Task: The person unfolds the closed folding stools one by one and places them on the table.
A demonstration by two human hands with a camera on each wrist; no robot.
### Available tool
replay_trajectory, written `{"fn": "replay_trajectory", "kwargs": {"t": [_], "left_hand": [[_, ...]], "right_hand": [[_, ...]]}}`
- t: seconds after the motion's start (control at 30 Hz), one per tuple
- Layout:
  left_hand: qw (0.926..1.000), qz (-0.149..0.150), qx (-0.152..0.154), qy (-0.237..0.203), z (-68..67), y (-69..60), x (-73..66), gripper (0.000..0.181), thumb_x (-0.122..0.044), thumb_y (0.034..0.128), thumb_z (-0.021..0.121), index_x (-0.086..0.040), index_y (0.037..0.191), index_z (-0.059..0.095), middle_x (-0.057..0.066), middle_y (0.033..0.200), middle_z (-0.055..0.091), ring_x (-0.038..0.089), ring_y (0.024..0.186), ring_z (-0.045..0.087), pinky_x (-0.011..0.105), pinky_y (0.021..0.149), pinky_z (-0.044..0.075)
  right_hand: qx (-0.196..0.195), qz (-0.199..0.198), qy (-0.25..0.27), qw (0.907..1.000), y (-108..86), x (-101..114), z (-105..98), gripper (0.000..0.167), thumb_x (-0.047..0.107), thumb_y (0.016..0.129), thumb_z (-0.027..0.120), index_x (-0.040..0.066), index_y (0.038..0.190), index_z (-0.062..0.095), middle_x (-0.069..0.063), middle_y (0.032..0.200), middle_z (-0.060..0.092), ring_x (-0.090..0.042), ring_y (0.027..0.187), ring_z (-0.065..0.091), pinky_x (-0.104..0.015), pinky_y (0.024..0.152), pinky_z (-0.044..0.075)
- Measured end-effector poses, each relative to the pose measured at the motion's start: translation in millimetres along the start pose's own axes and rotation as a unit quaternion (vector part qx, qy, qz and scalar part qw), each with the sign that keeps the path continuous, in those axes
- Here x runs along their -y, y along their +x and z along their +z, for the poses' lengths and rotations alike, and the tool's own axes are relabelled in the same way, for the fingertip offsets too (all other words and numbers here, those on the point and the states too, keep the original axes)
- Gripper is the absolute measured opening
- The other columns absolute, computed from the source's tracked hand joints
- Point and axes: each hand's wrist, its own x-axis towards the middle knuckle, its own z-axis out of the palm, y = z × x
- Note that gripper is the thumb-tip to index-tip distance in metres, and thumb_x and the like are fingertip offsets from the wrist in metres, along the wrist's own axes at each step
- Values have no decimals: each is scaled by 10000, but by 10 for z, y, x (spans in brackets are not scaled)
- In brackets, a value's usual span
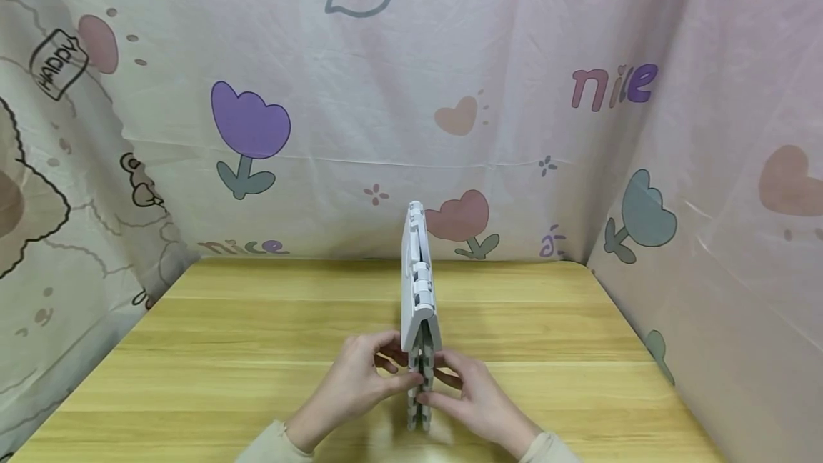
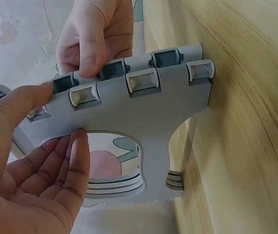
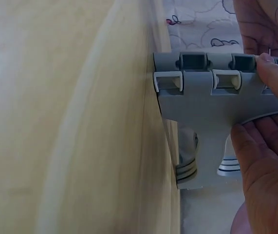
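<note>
A folded plastic step stool (image 1: 418, 263) stands upright and edge-on at the middle of the table, with a white top and grey hinged leg panels. My left hand (image 1: 356, 377) grips its left leg panel (image 2: 153, 109), thumb on the hinged edge and fingers at the oval cut-out. On the other side, my right hand (image 1: 476, 399) pinches the second leg panel (image 3: 207, 105) the same way. Both thumbs lie on the near edge, where a narrow gap parts the two panels. The stool's inner faces are mostly hidden.
A wood-grain table (image 1: 270, 327) lies under the stool. Patterned cloth (image 1: 398, 91) with flowers and hearts hangs behind it and along both sides.
</note>
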Motion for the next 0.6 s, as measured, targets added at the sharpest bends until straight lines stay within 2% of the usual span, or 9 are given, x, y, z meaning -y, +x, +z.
{"fn": "replay_trajectory", "kwargs": {"t": [0.3,0.6], "left_hand": [[9999,111,-23,-60,-19,-36,3,296,-184,854,909,-126,1104,761,51,1039,806,79,885,744,251,814,647],[9998,149,-99,-4,-74,-103,22,273,-199,855,909,-151,1078,760,15,999,795,149,891,763,255,815,650]], "right_hand": [[-37,30,-37,10000,-95,-16,-136,541,286,942,831,38,1383,642,-161,1383,713,-280,1308,690,-413,1100,555],[137,133,126,9997,-197,-23,-268,538,253,967,807,2,1402,614,-233,1405,670,-423,1347,646,-415,1095,550]]}}
